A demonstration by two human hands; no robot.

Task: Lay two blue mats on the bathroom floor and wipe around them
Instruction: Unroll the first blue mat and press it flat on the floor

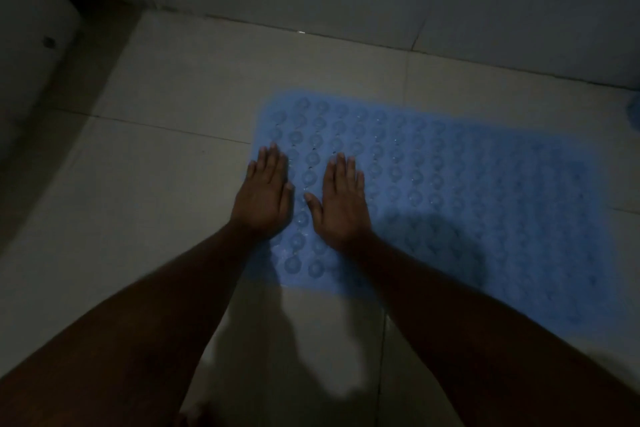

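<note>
Dim light. The left hand [265, 196] and right hand [341, 204] lie palm-down side by side, fingers straight and close together, gripping nothing. Both press on a blue rectangular rubber mat studded with round suction cups [485, 184]. The left hand rests at its left edge, and the mat stretches away to the right of the right hand, flat on the pale tiled floor [156, 191]. Far right of the right hand is a small blue object [635, 114], cut off and unidentifiable.

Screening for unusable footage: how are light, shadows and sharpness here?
Head view: dim, darkest at the corners; shadows fall on the floor and the near part of the mat; its bumps are clear beside the left hand and right hand, its right half smeared soft.
</note>
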